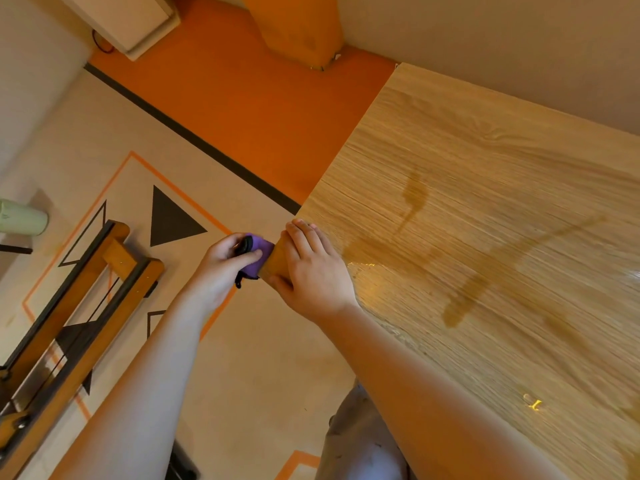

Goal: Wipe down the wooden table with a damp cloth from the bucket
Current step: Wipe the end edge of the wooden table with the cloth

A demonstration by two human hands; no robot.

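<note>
The wooden table [485,188] fills the right side of the view, with damp streaks and a shiny wet patch across its top. My left hand [221,268] is shut on a purple cloth [258,252] with a black edge, pressed against the table's side edge at the near left corner. My right hand [311,268] lies over that same corner, fingers curled over the edge and thumb under it, just right of the cloth. No bucket is in sight.
A wooden frame with dark rails [79,317] stands on the patterned floor at the lower left. A pale green cup [22,218] sits at the left edge. An orange floor band [242,109] runs past the table's far side.
</note>
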